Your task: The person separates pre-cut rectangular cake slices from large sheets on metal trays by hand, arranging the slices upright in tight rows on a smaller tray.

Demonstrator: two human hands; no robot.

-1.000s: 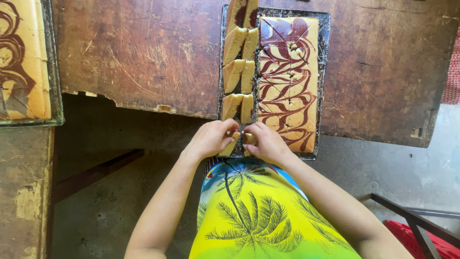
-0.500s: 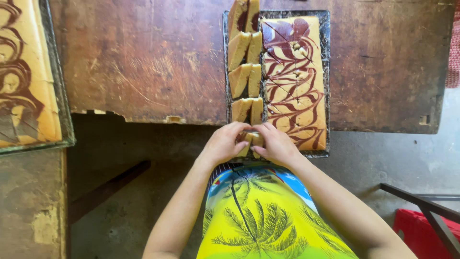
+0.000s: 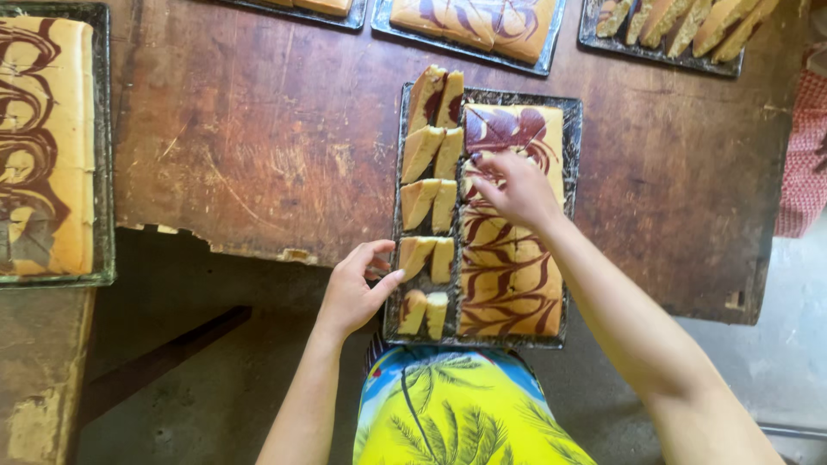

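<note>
Your left hand (image 3: 355,288) rests open against the near left edge of the dark tray (image 3: 573,146) on the wooden tabletop (image 3: 258,146), thumb beside the cut slices (image 3: 428,198). Your right hand (image 3: 515,189) lies fingers spread on the marbled cake slab (image 3: 508,284), hiding part of it; neither grip holds anything, and you cannot tell whether a blade lies under it.

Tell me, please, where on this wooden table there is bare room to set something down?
The widest bare patch of the wooden table lies between the left cake tray and the middle tray that the left hand touches. A smaller patch lies right of that tray, beyond the right hand. The far edge is crowded with three more trays.
</note>
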